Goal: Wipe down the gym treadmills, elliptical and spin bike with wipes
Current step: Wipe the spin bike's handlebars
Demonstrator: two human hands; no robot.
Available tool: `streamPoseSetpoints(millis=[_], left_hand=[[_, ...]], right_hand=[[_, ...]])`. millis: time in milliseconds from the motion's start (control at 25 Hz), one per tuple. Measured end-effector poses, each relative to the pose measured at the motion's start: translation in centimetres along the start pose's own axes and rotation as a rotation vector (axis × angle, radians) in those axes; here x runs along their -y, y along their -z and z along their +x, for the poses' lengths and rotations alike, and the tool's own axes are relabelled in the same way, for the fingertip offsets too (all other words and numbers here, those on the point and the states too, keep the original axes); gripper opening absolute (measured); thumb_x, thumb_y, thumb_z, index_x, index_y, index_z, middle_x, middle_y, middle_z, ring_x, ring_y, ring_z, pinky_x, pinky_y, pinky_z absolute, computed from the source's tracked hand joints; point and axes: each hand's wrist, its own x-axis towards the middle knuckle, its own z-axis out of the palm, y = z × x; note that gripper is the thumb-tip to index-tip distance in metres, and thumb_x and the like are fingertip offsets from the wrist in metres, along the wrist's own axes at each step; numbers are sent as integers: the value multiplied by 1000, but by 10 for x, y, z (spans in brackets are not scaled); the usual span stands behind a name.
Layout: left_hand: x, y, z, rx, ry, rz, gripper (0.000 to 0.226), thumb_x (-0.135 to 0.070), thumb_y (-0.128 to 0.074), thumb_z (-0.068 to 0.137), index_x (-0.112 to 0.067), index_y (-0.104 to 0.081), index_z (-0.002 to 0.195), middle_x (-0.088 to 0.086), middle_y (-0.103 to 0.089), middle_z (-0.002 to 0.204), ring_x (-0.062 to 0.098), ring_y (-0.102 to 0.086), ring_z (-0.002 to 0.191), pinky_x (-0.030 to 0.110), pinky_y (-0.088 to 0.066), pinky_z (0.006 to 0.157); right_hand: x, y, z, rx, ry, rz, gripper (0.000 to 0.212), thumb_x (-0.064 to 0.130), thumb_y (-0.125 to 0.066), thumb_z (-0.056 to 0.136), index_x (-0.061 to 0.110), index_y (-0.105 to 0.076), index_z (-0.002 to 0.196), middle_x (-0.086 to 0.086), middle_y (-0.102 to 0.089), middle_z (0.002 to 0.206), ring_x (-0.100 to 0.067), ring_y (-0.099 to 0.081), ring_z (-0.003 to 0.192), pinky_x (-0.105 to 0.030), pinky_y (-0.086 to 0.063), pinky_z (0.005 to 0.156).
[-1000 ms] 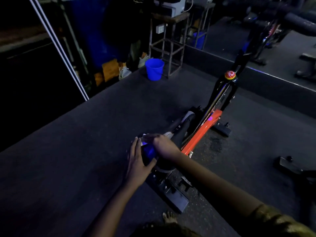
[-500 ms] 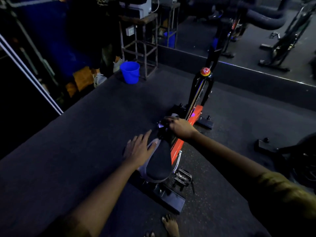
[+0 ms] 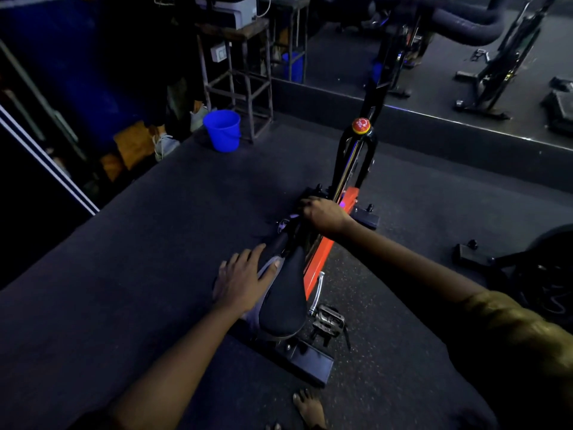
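Spin bike (image 3: 319, 252) at frame centre, orange frame, standing on the dark rubber floor (image 3: 155, 259). Black saddle (image 3: 285, 293) is just below centre, nose pointing up-frame toward the bars.

Right hand (image 3: 324, 212) is at the saddle nose, knuckles up, fingers curled down over a pale lilac scrap that looks like the wipe (image 3: 291, 217). Light is dim, so only its edge shows under the fingertips.

Left hand (image 3: 242, 280) lies flat on the left flank of the saddle, fingers straight and spread, thumb resting on the top. It grips nothing.

Chrome crank and pedal (image 3: 328, 321) sit just right of the saddle, with the rear stabiliser foot below it. Red knob (image 3: 360, 125) tops the black fork above the right hand.

A bare foot (image 3: 310, 409) is on the floor at the bottom edge, near the stabiliser.

Blue bucket (image 3: 222, 130) sits upper centre-left, well apart from the bike, just beside a metal stand (image 3: 238, 72). More dark exercise machines (image 3: 496, 66) are at upper right.
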Motion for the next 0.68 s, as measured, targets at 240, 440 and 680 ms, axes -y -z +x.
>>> streamPoseSetpoints(millis=[240,440,680], left_hand=[[0,-1,0,-19,3,5,97,-69,6,68,-25,-32,146,-2,-48,139,20,-44,124,36,-31,101],[-1,-2,1,0,-1,-5,70,-63,-16,90,-24,-31,146,1,-48,140,21,-43,125,38,-31,102],[-2,-2,2,-6,10,0,57,-53,-28,98,-22,-32,146,4,-46,141,25,-42,127,40,-30,104]], right_hand=[[40,-38,-25,-422,-655,682,33,18,-41,99,10,-56,128,-18,-65,110,-28,-61,101,-34,-42,79],[112,-49,-74,-398,-615,702,37,17,-34,101,17,-46,136,-12,-60,116,-24,-55,109,-21,-37,79],[142,-56,-133,-358,-441,683,39,9,-49,95,23,-54,131,3,-51,138,-8,-52,118,-16,-39,96]])
